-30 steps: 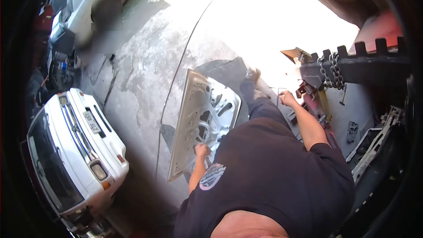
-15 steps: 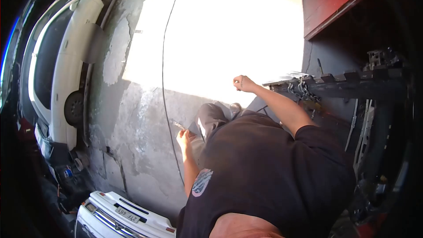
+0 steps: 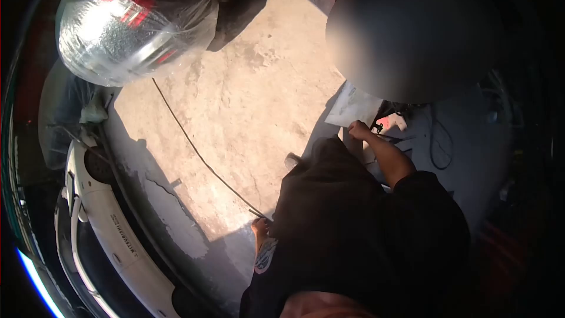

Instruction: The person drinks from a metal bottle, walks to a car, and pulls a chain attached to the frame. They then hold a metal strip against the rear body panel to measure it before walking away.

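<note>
My left hand (image 3: 259, 227) is low beside my body, its fingers closed round a small thin object (image 3: 255, 213) that sticks out past them. Right beside it passes the dark cable on the floor. My right hand (image 3: 358, 130) is raised in front of me, fingers curled, at the lower edge of a pale sheet (image 3: 352, 105). What it grips, if anything, is too small to tell. Just beyond that hand are a pinkish-white item (image 3: 395, 122) and dark tool-like parts.
A plastic-wrapped vehicle part (image 3: 138, 35) stands at the upper left. A white car (image 3: 112, 224) lines the left side. The long cable (image 3: 188, 135) crosses the sunlit floor (image 3: 235, 100). A looped dark cord (image 3: 440, 147) is on the right. A large blurred patch hides the upper right.
The view has turned, bringing the wrapped vehicle part and pale sheet into sight. My right hand is now by the sheet instead of over the bright floor. My left hand still holds its small object.
</note>
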Available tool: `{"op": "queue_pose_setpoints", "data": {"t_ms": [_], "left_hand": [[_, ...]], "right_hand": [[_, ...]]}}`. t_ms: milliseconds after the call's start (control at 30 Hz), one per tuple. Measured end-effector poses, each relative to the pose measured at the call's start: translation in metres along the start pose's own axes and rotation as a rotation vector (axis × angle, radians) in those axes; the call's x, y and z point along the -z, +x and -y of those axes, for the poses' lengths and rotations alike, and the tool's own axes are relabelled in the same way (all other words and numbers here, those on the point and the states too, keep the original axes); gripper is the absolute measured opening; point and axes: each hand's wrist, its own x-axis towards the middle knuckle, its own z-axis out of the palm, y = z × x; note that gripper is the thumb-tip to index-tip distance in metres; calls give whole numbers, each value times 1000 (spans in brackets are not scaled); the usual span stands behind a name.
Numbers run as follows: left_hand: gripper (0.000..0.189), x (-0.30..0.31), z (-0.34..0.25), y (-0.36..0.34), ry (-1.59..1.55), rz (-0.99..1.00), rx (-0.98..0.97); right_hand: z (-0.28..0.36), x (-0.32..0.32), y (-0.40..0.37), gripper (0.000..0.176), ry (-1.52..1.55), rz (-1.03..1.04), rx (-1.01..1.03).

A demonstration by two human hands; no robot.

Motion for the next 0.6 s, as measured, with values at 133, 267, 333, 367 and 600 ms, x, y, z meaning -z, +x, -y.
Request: {"op": "queue_pose_setpoints", "data": {"t_ms": [133,267,333,367,600], "left_hand": [[13,12,-184,51,270,183,-170],[8,-43,-352,114,200,168,-335],[6,-100,-427,118,227,202,-422],[6,-127,-455,118,237,235,-443],[7,-322,-576,72,321,662,-670]], "right_hand": [[94,-8,-27,32,296,-148,290],[131,14,-14,37,149,-158,309],[126,38,4,38,232,-126,200],[118,46,16,38,320,-83,99],[49,102,103,30,557,-34,-292]]}}
